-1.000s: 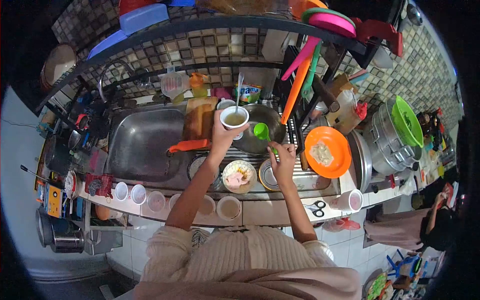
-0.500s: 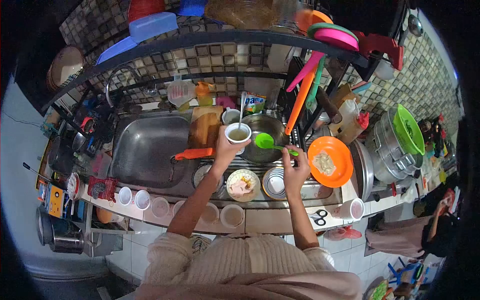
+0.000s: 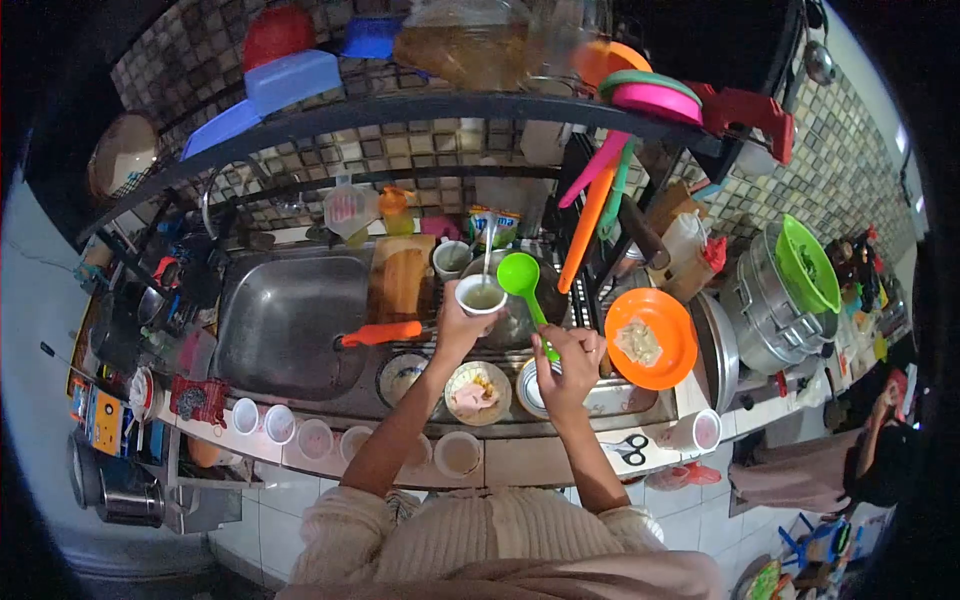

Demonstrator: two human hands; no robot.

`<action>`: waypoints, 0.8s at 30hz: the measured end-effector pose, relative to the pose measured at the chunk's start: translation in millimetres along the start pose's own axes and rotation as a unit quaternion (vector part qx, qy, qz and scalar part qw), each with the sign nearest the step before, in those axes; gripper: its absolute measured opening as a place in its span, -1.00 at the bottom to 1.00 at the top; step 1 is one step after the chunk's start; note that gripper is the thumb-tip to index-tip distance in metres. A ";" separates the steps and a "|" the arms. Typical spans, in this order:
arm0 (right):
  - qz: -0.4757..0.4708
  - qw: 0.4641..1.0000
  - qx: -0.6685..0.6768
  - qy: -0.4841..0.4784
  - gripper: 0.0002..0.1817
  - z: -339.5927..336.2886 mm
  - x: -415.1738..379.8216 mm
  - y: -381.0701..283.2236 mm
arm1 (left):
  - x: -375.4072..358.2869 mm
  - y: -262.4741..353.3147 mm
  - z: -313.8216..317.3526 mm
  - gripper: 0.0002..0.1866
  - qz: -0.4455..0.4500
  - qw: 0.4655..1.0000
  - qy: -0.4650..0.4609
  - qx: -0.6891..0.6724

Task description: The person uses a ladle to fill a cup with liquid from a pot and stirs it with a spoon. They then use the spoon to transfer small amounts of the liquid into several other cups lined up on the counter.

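Note:
My left hand (image 3: 463, 328) is closed round a small white cup (image 3: 470, 306) with greenish-yellow liquid inside. A metal spoon (image 3: 489, 248) stands upright by the cup's far rim. In my right hand (image 3: 570, 368) is the handle of a bright green plastic spoon (image 3: 519, 274), its bowl raised just right of the cup. Partly hidden behind the spoon is a metal pan (image 3: 545, 300) on the rack. Below my hands are a patterned bowl (image 3: 462, 411) with pink and yellow food and a white enamel bowl (image 3: 530, 395), which my right hand partly covers.
To the right, an orange plate (image 3: 680, 345) holds pale food, near scissors (image 3: 628, 449) and a plastic cup (image 3: 697, 430). At left is a steel sink (image 3: 290, 325) beside a wooden board (image 3: 402, 275). Several cups line the front edge. Another person (image 3: 850, 455) is at far right.
The green spoon has lifted from over the pan and swung up toward the cup. My right hand moved left and down. The view has shifted slightly.

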State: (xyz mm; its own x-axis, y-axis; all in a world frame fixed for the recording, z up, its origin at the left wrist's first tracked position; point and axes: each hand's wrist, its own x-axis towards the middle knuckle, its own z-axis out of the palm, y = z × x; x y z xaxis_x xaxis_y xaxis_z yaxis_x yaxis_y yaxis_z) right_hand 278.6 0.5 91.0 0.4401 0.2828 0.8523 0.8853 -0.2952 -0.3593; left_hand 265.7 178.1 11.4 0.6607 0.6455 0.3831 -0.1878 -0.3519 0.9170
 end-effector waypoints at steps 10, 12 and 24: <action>0.155 0.983 0.034 -0.094 -0.74 32.8 -44.2 39.4 | 6.7 12.9 -4.6 -0.46 -0.023 0.999 -0.001 -0.026; 0.150 0.981 0.036 -0.115 -0.71 37.1 -53.6 43.5 | 7.4 11.9 -4.8 -0.47 0.009 1.000 0.011 -0.020; 0.261 0.943 0.126 -0.166 -0.57 1.4 -58.6 28.4 | -15.3 50.2 -13.8 -0.45 -0.002 0.999 -0.004 -0.048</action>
State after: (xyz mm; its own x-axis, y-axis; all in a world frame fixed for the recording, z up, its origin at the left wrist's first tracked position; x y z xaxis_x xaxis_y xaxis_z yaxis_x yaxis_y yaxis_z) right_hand 278.1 -23.2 30.3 0.8107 0.4419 0.3839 0.5248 -0.2582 -0.8111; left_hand 236.2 159.9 53.1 0.6680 0.6405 0.3789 -0.2541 -0.2822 0.9251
